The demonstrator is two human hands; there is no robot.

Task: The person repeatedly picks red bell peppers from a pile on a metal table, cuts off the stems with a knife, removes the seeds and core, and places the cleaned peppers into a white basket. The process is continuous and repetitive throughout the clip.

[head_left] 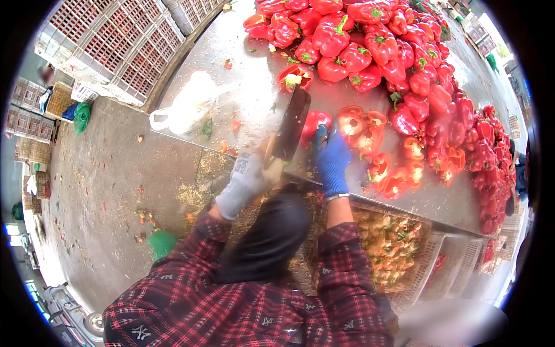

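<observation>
My left hand [254,172], in a pale grey-white glove, is closed around the light handle of a broad dark-bladed knife [292,122]. Its blade points away from me over the metal table, and the tip reaches a cut red bell pepper [293,78] with a pale core showing. My right hand [333,161], in a blue glove with darker fingertips, is at the near table edge with thumb and fingers apart. The thumb side meets the edge of another red bell pepper [313,125]. Hollow, opened peppers [370,136] lie just right of that hand.
A large heap of whole red peppers [381,43] covers the far and right table. A white plastic bag [188,104] lies on the table's left. Below the edge, a crate holds pepper scraps [387,246]. Stacked crates [118,43] stand at far left; a green bag [162,244] is on the floor.
</observation>
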